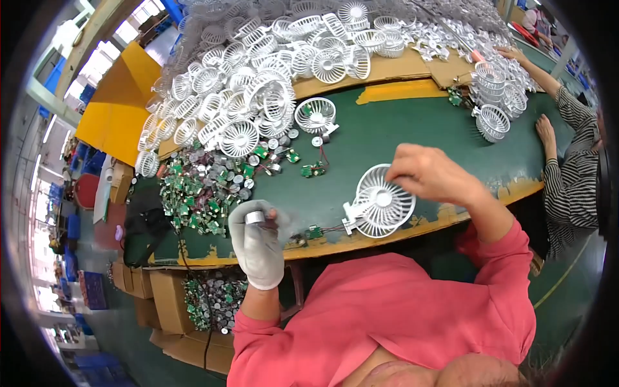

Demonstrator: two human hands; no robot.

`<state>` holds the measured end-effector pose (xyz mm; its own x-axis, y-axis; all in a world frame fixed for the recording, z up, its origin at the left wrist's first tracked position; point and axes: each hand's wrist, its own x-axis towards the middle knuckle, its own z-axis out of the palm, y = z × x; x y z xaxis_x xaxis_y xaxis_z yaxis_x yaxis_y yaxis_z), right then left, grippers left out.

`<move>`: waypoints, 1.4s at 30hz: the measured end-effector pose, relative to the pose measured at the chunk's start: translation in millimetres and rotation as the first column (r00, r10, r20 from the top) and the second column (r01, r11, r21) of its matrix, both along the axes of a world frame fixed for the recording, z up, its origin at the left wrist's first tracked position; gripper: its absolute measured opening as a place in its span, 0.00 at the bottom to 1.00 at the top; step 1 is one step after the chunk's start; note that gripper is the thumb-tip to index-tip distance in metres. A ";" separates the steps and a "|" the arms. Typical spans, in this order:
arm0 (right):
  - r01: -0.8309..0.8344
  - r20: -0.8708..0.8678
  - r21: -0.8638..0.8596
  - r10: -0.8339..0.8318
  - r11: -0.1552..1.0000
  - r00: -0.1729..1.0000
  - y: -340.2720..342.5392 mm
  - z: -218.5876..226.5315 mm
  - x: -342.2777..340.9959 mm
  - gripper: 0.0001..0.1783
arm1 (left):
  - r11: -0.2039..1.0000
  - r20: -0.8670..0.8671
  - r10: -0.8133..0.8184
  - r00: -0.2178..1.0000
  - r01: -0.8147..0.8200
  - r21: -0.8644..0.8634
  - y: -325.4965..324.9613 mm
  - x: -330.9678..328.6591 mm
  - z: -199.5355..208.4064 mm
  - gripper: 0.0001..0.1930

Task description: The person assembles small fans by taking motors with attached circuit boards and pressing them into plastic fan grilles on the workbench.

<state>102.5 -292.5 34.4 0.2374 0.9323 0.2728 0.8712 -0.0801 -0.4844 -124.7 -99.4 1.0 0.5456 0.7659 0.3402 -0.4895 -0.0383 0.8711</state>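
My left hand [259, 248], in a pale glove, is closed around a small silver motor [255, 217] near the table's front edge. My bare right hand [431, 173] is raised over the upper right rim of a white fan cage [385, 201], its fingers curled together. What they pinch, if anything, is hidden, and I cannot tell whether they touch the rim. The cage lies near the front edge, its white bracket pointing left. Thin wires run from it to a small green circuit board [314, 231] between my hands.
Many white fan cages [238, 137] are heaped at the back. Left of centre lies a pile of circuit boards and motors [200, 187]. Another cage [316, 115] sits behind, a wired board [313, 169] nearer. At right, a co-worker's hand [546, 132] is near stacked cages [492, 122].
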 end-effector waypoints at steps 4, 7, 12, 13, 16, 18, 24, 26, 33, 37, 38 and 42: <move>-0.006 0.068 -0.066 0.011 0.998 0.998 1.4 -28.7 -10.7 0.04 | 0.959 -0.406 -0.251 0.879 0.281 0.016 -11.6 -3.2 11.9 0.28; 0.013 0.065 -0.085 -0.007 0.996 0.998 -0.5 -37.8 -16.0 0.04 | 0.939 -0.500 -0.316 0.806 0.343 -0.040 -22.3 -2.6 10.2 0.22; 0.055 0.235 0.144 -0.089 0.988 0.968 -12.0 -30.1 -30.6 0.12 | 0.865 -0.621 -0.332 0.711 0.491 0.100 -27.7 -4.8 -6.8 0.23; 0.050 0.236 0.141 -0.083 0.989 0.968 -12.4 -27.5 -36.6 0.12 | 0.863 -0.645 -0.336 0.686 0.499 0.081 -31.0 -2.7 -7.4 0.24; -0.121 0.160 0.265 0.080 0.957 0.984 -9.8 -23.2 -63.6 0.24 | 0.822 -0.665 -0.385 0.640 0.565 0.068 -41.7 8.3 1.8 0.27; -0.206 0.120 0.288 0.178 0.935 0.977 -4.4 -29.2 -78.9 0.28 | 0.782 -0.600 -0.451 0.661 0.616 0.091 -47.9 11.2 -5.1 0.30; -0.081 0.243 0.229 0.023 0.970 0.970 -3.0 -24.0 -65.0 0.22 | 0.734 -0.672 -0.185 0.717 0.556 0.390 -45.8 18.4 0.4 0.33; -0.005 0.317 0.171 -0.050 0.985 0.947 -4.8 -27.1 -56.5 0.18 | 0.540 -0.591 0.129 0.796 0.444 0.715 -50.0 22.1 2.8 0.31; -0.023 0.399 -0.064 0.047 0.998 0.916 -4.7 -42.8 -48.3 0.14 | 0.389 -0.660 0.215 0.720 0.557 0.734 -49.8 26.2 -22.7 0.19; -0.052 0.356 -0.072 0.075 0.996 0.932 -0.3 -40.5 -49.1 0.14 | 0.305 -0.601 0.229 0.765 0.530 0.791 -43.6 23.6 -24.5 0.18; -0.054 0.340 -0.098 0.085 0.994 0.937 1.4 -40.2 -48.8 0.14 | 0.281 -0.568 0.240 0.787 0.504 0.817 -42.1 24.4 -23.1 0.17; -0.058 0.286 -0.137 0.095 0.989 0.954 6.6 -42.1 -51.3 0.13 | 0.228 -0.511 0.259 0.820 0.462 0.857 -37.5 24.7 -20.4 0.16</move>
<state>51.2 -285.9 -7.7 0.0917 0.9757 0.1992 0.9785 -0.0512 -0.1995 -100.0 -136.9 -19.4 0.9161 -0.0032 0.4009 -0.1242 -0.9530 0.2763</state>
